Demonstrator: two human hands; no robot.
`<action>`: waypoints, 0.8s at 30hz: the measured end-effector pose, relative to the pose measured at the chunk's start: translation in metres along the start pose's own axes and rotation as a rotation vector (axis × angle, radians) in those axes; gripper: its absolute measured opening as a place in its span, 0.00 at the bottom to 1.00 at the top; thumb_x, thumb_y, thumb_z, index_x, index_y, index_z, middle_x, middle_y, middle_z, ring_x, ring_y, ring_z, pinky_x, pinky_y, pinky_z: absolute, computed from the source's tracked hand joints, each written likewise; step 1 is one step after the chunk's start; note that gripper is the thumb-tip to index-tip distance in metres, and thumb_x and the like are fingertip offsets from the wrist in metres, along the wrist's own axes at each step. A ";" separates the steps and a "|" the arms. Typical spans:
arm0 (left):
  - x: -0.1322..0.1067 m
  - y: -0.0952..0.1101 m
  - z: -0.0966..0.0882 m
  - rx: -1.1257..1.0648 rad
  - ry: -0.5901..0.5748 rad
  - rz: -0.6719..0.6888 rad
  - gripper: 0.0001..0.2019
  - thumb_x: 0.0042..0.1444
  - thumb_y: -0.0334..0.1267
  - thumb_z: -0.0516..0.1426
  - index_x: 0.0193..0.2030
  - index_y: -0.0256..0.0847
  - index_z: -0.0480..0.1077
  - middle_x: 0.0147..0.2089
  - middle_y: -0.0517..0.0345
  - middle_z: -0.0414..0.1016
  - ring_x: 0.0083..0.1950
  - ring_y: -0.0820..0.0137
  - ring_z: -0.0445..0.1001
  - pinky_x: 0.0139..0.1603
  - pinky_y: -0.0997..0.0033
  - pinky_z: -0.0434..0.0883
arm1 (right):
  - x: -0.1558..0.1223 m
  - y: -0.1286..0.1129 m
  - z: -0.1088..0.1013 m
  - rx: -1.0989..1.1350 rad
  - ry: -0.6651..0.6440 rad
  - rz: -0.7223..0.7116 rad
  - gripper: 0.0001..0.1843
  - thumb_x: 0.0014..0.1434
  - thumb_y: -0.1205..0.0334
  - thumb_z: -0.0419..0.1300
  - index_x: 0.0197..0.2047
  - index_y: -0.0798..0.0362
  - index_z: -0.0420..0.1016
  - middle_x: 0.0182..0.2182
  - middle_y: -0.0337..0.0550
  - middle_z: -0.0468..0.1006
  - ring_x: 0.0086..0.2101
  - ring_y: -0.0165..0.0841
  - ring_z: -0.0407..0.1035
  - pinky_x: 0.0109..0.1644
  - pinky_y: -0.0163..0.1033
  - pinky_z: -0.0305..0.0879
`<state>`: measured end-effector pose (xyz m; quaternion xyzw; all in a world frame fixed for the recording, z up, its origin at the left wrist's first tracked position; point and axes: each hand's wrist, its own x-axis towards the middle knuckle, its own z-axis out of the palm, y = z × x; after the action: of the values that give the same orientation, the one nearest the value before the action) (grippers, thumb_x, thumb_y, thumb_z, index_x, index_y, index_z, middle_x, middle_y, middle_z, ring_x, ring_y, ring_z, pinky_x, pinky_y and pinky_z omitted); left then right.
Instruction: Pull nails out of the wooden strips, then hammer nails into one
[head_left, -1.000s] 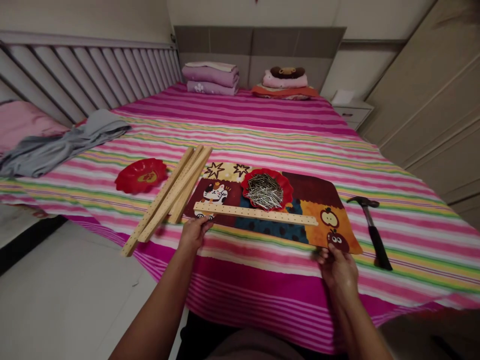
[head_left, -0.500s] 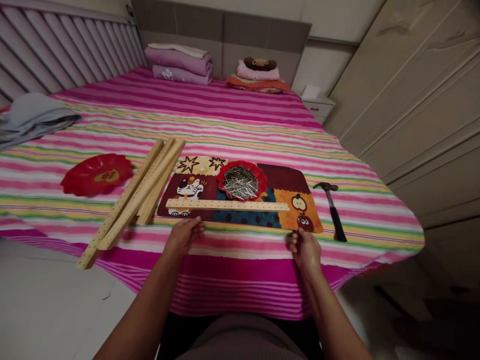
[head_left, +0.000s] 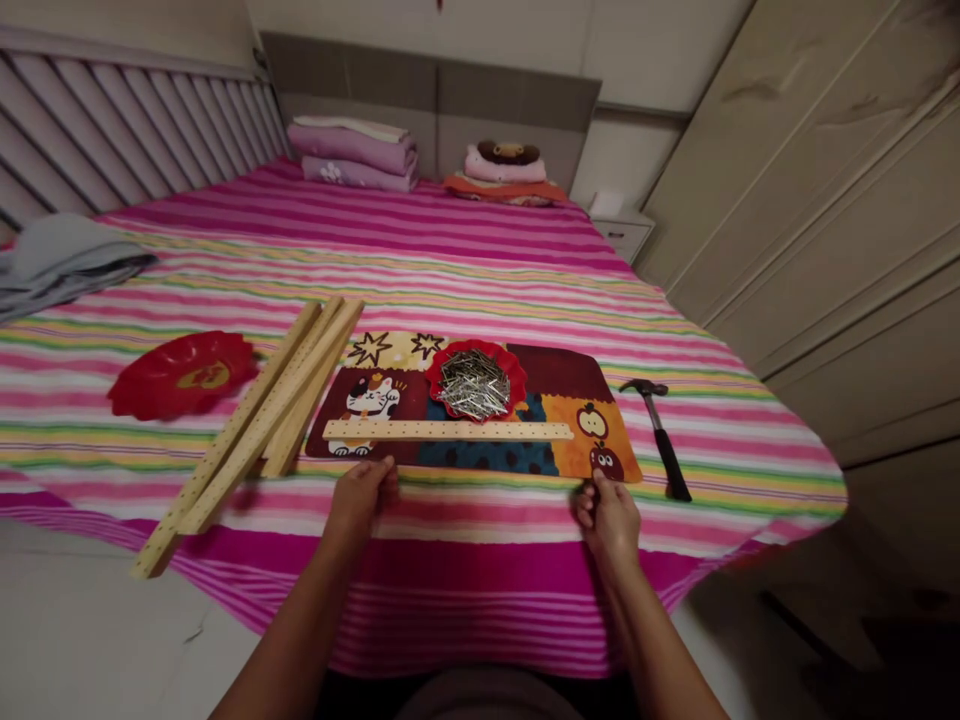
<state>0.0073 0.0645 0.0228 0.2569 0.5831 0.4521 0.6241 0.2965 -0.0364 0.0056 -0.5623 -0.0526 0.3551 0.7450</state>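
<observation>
A colourful cartoon mat [head_left: 570, 375] lies on the striped bed near its front edge. My left hand [head_left: 358, 495] pinches the mat's near left edge, fingers curled. My right hand [head_left: 609, 515] pinches the near right corner. On the mat lie a long wooden strip with a row of holes [head_left: 448, 430] and a red dish heaped with metal nails [head_left: 474, 381].
Several more holed wooden strips [head_left: 251, 425] lie left of the mat, overhanging the bed edge. An empty red dish [head_left: 182, 372] sits further left. A hammer [head_left: 660, 436] lies right of the mat. Grey clothing [head_left: 64, 258] lies far left; folded bedding, a nightstand and wardrobe doors stand behind.
The view has swung to the right and back a little. Both hands stay at the mat's near edge, the left one having slid slightly along it. The mat sits squarer to me.
</observation>
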 end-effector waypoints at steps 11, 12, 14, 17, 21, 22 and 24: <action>0.021 0.013 0.018 1.011 0.006 1.110 0.11 0.51 0.39 0.56 0.41 0.43 0.74 0.46 0.46 0.78 0.50 0.54 0.72 0.54 0.55 0.64 | -0.007 -0.007 0.025 -0.807 -0.240 -0.826 0.18 0.58 0.45 0.55 0.37 0.49 0.76 0.37 0.47 0.79 0.40 0.42 0.70 0.43 0.45 0.65; 0.026 0.012 0.022 1.077 0.017 1.129 0.12 0.52 0.39 0.56 0.43 0.42 0.75 0.48 0.44 0.77 0.51 0.52 0.71 0.56 0.52 0.62 | 0.004 -0.009 0.032 -0.900 -0.239 -0.929 0.18 0.59 0.46 0.53 0.41 0.48 0.77 0.43 0.49 0.78 0.44 0.45 0.69 0.47 0.48 0.63; 0.033 0.008 0.029 1.179 0.046 1.135 0.14 0.54 0.42 0.56 0.45 0.42 0.75 0.50 0.42 0.77 0.53 0.50 0.70 0.58 0.48 0.60 | 0.027 -0.009 0.043 -1.083 -0.201 -1.025 0.19 0.60 0.48 0.52 0.44 0.49 0.77 0.48 0.51 0.77 0.48 0.48 0.66 0.49 0.52 0.59; 0.037 0.003 0.029 1.236 0.041 1.160 0.15 0.56 0.44 0.56 0.46 0.42 0.75 0.50 0.42 0.77 0.53 0.51 0.70 0.60 0.46 0.57 | 0.044 -0.002 0.041 -1.231 -0.240 -1.029 0.18 0.62 0.50 0.50 0.43 0.50 0.77 0.44 0.51 0.79 0.45 0.47 0.67 0.47 0.51 0.59; 0.037 0.000 0.019 1.206 -0.009 1.215 0.14 0.57 0.45 0.56 0.46 0.43 0.75 0.48 0.44 0.76 0.52 0.53 0.70 0.62 0.48 0.56 | 0.039 0.008 0.018 -1.200 -0.323 -1.071 0.19 0.65 0.49 0.49 0.45 0.50 0.75 0.42 0.48 0.79 0.44 0.42 0.68 0.48 0.47 0.59; 0.036 -0.001 0.017 1.208 -0.017 1.217 0.14 0.57 0.45 0.56 0.46 0.44 0.75 0.48 0.44 0.76 0.52 0.54 0.70 0.62 0.48 0.56 | 0.037 0.009 0.013 -1.188 -0.341 -1.085 0.19 0.65 0.49 0.48 0.46 0.50 0.75 0.42 0.48 0.79 0.44 0.42 0.68 0.49 0.46 0.58; 0.035 -0.002 0.016 1.217 -0.024 1.207 0.14 0.57 0.45 0.55 0.46 0.44 0.75 0.48 0.45 0.76 0.52 0.54 0.70 0.62 0.49 0.55 | 0.033 0.008 0.007 -1.181 -0.361 -1.089 0.20 0.66 0.49 0.48 0.46 0.51 0.75 0.42 0.48 0.78 0.45 0.41 0.68 0.50 0.46 0.58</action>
<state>0.0198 0.0972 0.0072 0.8183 0.4811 0.3124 0.0365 0.3141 -0.0104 -0.0100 -0.6914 -0.6152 -0.0573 0.3744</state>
